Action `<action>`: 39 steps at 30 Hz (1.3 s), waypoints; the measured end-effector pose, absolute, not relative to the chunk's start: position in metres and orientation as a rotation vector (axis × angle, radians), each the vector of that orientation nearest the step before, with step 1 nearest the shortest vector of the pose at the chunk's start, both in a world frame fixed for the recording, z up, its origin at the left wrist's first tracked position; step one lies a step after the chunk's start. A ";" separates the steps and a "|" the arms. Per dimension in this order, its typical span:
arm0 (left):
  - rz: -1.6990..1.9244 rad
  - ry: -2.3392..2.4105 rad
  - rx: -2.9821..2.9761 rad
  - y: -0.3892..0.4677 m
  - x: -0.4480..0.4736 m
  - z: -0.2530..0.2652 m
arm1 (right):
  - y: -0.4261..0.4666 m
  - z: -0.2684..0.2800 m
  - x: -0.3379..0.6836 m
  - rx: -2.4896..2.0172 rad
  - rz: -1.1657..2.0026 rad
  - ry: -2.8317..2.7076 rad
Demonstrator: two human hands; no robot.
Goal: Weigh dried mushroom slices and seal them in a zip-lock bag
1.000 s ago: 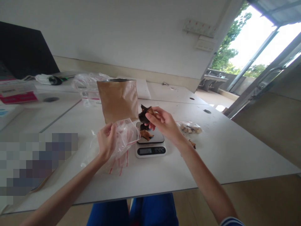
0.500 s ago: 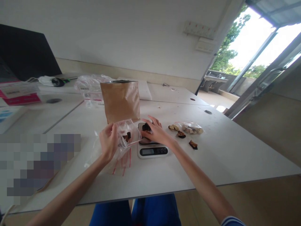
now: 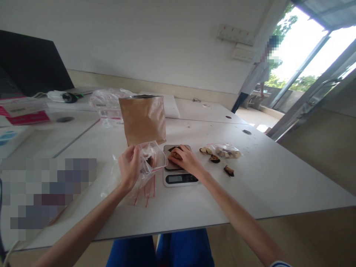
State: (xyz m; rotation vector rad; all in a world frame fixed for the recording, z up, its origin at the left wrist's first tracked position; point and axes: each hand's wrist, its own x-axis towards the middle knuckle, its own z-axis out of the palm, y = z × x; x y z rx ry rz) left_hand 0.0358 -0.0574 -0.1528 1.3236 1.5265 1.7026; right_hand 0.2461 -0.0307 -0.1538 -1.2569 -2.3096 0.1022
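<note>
Some slices are being covered by the right hand, the nearer one, on the scale at frame centre. They are being met under its curled, slightly parted fingers; whether any is being gripped cannot be told. Just left, a bag is being pinched tightly by the left hand, its mouth being turned rightward, toward the slices. Their long axis is being hidden by the fingers; the bag's dark contents are being half veiled; the scale's reading cannot be made out.
</note>
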 end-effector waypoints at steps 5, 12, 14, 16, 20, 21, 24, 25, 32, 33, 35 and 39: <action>1.710 1.499 1.343 -0.057 0.035 -0.152 | -0.022 -0.145 0.249 -1.186 0.343 -2.037; 1.741 1.512 1.350 -0.058 0.037 -0.149 | -0.035 -0.082 0.217 -0.904 1.161 -1.942; 1.763 1.499 1.355 -0.058 0.036 -0.151 | -0.034 -0.067 0.207 -0.870 1.298 -2.227; 1.799 1.488 1.361 -0.058 0.036 -0.153 | -0.032 -0.058 0.199 -0.894 1.300 -2.500; 1.886 1.497 1.456 -0.062 0.036 -0.153 | -0.028 -0.048 0.191 -0.964 1.112 -2.739; 1.892 1.523 1.507 -0.063 0.036 -0.152 | -0.029 -0.046 0.191 -0.966 1.082 -2.758; 1.867 1.589 1.643 -0.068 0.036 -0.150 | -0.033 -0.042 0.192 -1.004 0.990 -2.678; 1.863 1.586 1.660 -0.068 0.036 -0.150 | -0.035 -0.042 0.192 -1.031 0.951 -2.610; 1.856 1.526 1.397 -0.063 0.039 -0.146 | -0.041 -0.055 0.168 -1.122 0.691 -2.157; 1.849 1.497 1.315 -0.063 0.039 -0.144 | -0.041 -0.057 0.164 -1.123 0.684 -2.154; 1.816 1.443 1.155 -0.061 0.039 -0.141 | -0.039 -0.059 0.160 -1.124 0.676 -2.186; 1.728 1.424 0.915 -0.056 0.036 -0.139 | -0.040 -0.056 0.169 -1.094 0.625 -2.185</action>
